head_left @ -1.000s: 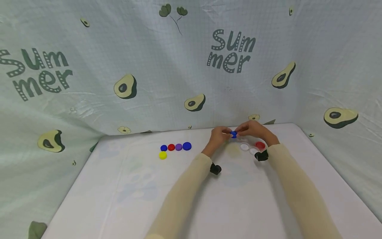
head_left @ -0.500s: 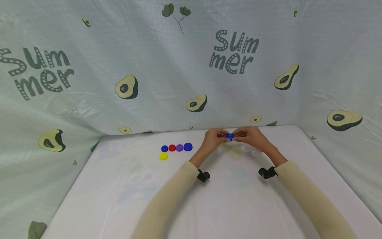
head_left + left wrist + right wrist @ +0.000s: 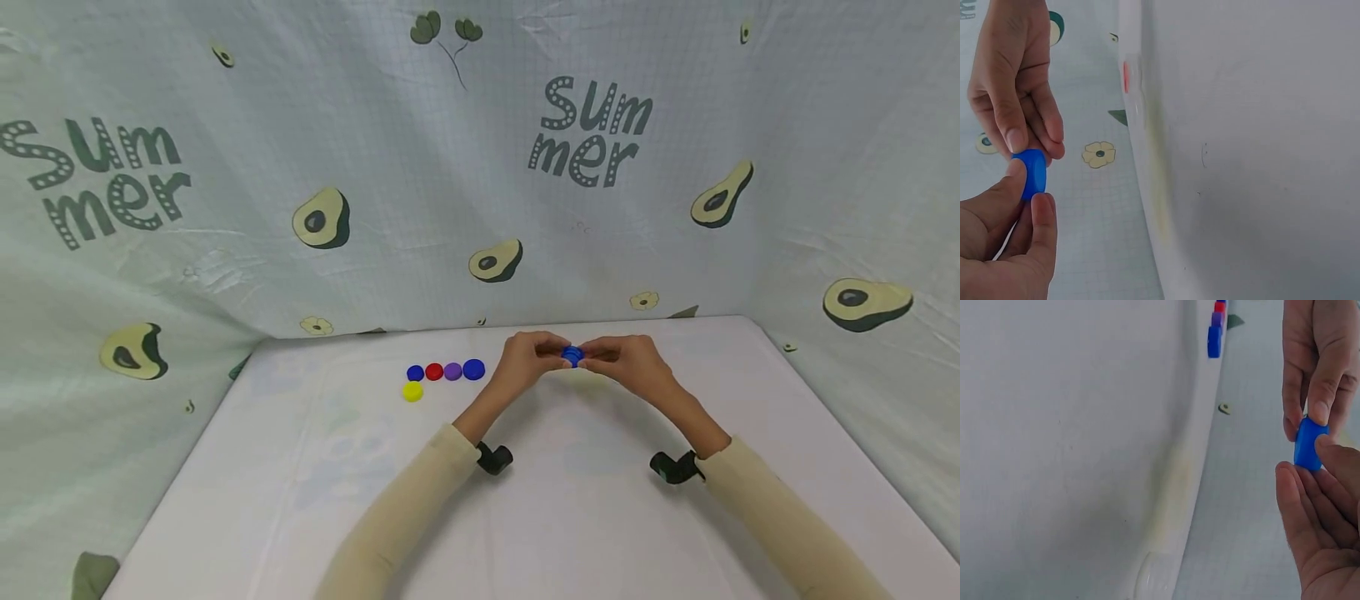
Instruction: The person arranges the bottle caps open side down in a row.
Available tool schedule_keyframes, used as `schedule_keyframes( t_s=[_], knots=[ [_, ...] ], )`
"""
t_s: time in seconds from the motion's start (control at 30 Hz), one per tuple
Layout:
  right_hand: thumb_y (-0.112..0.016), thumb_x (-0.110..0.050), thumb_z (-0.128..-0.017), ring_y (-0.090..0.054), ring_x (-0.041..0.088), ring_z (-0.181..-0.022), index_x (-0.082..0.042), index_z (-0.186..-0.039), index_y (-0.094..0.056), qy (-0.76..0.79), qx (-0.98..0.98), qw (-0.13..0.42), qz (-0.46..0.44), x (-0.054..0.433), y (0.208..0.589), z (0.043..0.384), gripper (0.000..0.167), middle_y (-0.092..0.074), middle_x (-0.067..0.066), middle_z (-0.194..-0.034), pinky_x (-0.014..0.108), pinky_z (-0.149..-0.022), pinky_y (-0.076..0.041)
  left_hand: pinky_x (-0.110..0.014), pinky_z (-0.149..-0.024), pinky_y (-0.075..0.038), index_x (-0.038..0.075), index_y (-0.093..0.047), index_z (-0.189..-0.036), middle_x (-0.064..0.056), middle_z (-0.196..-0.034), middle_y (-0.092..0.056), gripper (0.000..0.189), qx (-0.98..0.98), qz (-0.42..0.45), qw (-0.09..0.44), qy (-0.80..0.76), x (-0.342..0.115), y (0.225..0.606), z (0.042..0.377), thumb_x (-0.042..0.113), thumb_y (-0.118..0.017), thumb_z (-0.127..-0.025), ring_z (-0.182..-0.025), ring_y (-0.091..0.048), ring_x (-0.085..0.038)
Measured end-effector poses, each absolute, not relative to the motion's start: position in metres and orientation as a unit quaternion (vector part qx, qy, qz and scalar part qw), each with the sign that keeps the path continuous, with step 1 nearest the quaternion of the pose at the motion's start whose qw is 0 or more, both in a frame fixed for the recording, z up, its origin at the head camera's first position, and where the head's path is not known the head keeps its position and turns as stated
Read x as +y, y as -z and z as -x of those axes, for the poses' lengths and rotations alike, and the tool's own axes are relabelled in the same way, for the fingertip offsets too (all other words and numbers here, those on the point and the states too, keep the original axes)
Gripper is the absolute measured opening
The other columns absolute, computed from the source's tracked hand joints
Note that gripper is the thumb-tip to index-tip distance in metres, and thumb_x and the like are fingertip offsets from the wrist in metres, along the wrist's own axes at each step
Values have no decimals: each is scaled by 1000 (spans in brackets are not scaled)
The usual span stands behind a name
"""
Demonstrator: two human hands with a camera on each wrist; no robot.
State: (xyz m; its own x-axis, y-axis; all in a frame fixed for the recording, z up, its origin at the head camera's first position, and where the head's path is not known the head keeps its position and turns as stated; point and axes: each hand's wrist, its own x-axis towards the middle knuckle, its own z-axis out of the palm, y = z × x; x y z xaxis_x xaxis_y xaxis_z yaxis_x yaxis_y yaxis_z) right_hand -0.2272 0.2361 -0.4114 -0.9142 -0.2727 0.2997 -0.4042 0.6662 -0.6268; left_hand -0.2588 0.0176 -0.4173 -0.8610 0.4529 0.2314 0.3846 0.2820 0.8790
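Note:
In the head view, a small round blue cap (image 3: 573, 357) is held above the far part of the table between both hands. My left hand (image 3: 520, 363) pinches its left side with thumb and fingers, while my right hand (image 3: 633, 364) pinches the opposite side. Up close in the left wrist view, the blue cap (image 3: 1035, 174) appears as a thick disc seen edge-on. The right wrist view has fingertips of both hands on the cap (image 3: 1310, 444), one hand above and one below.
Left of the hands lie a small blue disc (image 3: 415, 373), a red disc (image 3: 434, 372), a purple disc (image 3: 453, 372) and a larger blue disc (image 3: 474, 369) in a row. A yellow disc (image 3: 412, 392) sits just in front. One clear disc (image 3: 1155, 578) shows near the table's far edge. Printed cloth hangs behind.
Both hands have drawn the blue cap nearer the body and slightly left. The clear and red discs at right are now hidden behind the right hand in the head view.

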Motion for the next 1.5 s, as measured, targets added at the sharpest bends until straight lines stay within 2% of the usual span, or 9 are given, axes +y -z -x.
schedule_keyframes(
  t_s=[0.23, 0.63, 1.0, 1.1, 1.23, 1.37, 1.5],
  knots=[
    [-79, -17, -91, -76, 23, -89, -4, -115, -77, -382, -893, 116, -207, 231, 413, 221, 27, -78, 9, -100, 31, -73, -62, -22, -84, -58, 3, -73, -120, -9, -109, -75, 29, 799, -268, 37, -537, 12, 415, 254, 11, -76, -92, -95, -72, -13],
    [-79, -7, -88, -73, 31, -101, -1, -115, -75, -439, -855, 145, -234, 221, 420, 223, 28, -75, 13, -112, 31, -81, -60, -22, -85, -58, 3, -72, -119, -10, -110, -75, 30, 791, -261, 30, -553, 2, 418, 256, 10, -77, -91, -96, -73, -15],
    [-80, 6, -81, -72, 29, -102, -2, -114, -75, -462, -819, 201, -274, 214, 426, 225, 35, -73, 12, -112, 21, -83, -57, -25, -86, -58, 6, -73, -116, -7, -109, -75, 25, 787, -257, 18, -560, -5, 419, 252, 18, -74, -95, -96, -72, -16],
    [-80, 5, -81, -72, 28, -99, -2, -114, -75, -459, -817, 213, -278, 213, 425, 225, 34, -74, 12, -111, 19, -82, -57, -25, -87, -58, 7, -73, -115, -5, -108, -75, 24, 796, -262, 7, -546, -6, 420, 250, 22, -72, -97, -97, -71, -14],
    [-81, 1, -82, -74, 25, -95, -3, -112, -76, -443, -827, 215, -271, 212, 425, 226, 31, -75, 11, -108, 16, -81, -56, -25, -90, -57, 4, -72, -116, -7, -110, -74, 25, 790, -278, -17, -547, -7, 420, 248, 18, -72, -96, -102, -72, -17],
    [-81, -4, -84, -75, 22, -94, -4, -111, -77, -435, -837, 210, -257, 212, 424, 225, 28, -76, 8, -107, 18, -80, -57, -25, -91, -57, 0, -68, -119, -11, -111, -74, 26, 778, -298, -34, -552, -7, 420, 247, 12, -71, -96, -103, -72, -21],
    [-81, -5, -85, -74, 24, -98, -5, -117, -76, -442, -839, 199, -246, 209, 424, 224, 32, -75, 8, -111, 22, -79, -58, -24, -92, -56, 2, -64, -120, -11, -111, -73, 24, 784, -305, -47, -538, -9, 418, 246, 12, -66, -99, -103, -71, -20]
  ],
)
